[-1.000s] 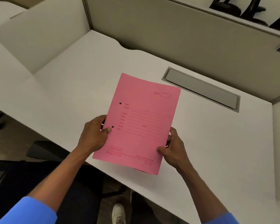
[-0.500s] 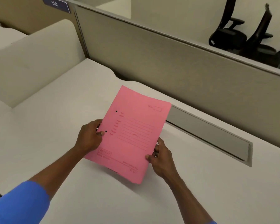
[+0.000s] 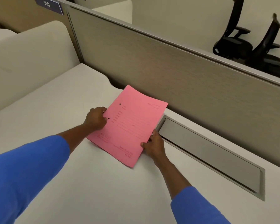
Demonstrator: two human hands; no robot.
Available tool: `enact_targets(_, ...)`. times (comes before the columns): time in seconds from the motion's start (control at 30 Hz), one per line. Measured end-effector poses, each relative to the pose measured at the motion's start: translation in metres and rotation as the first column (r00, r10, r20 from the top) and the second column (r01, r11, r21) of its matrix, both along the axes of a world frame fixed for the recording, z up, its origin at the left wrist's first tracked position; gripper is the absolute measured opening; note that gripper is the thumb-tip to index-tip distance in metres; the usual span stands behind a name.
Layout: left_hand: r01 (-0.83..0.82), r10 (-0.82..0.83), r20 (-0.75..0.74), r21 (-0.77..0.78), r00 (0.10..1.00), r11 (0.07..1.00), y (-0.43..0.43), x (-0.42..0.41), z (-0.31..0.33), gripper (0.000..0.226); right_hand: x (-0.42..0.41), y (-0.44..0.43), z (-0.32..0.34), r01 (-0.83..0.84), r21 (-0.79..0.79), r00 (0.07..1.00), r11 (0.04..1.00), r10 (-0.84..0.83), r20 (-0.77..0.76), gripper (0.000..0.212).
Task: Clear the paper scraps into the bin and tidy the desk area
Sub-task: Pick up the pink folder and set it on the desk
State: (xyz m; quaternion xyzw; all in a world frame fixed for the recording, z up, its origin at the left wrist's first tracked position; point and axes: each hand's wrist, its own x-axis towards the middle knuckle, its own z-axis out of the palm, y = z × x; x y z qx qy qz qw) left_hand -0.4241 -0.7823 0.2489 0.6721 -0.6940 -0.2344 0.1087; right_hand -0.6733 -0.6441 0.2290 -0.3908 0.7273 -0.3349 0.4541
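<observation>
A pink file folder [image 3: 129, 125] with printed lines and two punched holes is held low over the white desk [image 3: 55, 110], close to the back partition. My left hand [image 3: 95, 118] grips its left edge beside the holes. My right hand [image 3: 153, 145] pinches its right edge near the lower corner. The folder's far end reaches toward the partition; whether its underside touches the desk I cannot tell. No paper scraps or bin are in view.
A grey cable-tray lid [image 3: 208, 152] is set into the desk right of the folder. A beige partition [image 3: 184, 78] walls the back, a cream side divider [image 3: 31, 59] the left. Black office chairs [image 3: 249, 42] stand beyond the partition.
Both hands have carried the pink folder forward from the desk's near edge toward the back partition and lowered it. The view has moved in over the desk.
</observation>
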Motion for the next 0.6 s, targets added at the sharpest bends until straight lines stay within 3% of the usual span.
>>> enact_targets(0.27, -0.034, 0.034, 0.022, -0.016, 0.999, 0.999, -0.029, -0.008, -0.019, 0.044, 0.002, -0.021, -0.021, 0.081, -0.045, 0.995, 0.996, -0.083, -0.049, 0.049)
enact_targets(0.47, -0.092, 0.091, -0.005, -0.023, 0.996, 0.996, -0.036, -0.018, -0.029, 0.047, 0.008, -0.022, -0.028, 0.143, -0.102, 0.958, 0.984, -0.164, -0.237, 0.030)
enact_targets(0.6, -0.081, 0.082, 0.022, -0.042, 0.996, 0.996, -0.038, -0.028, -0.031, 0.046, 0.009, -0.023, -0.025, 0.158, -0.101, 0.930, 0.982, -0.182, -0.318, 0.029)
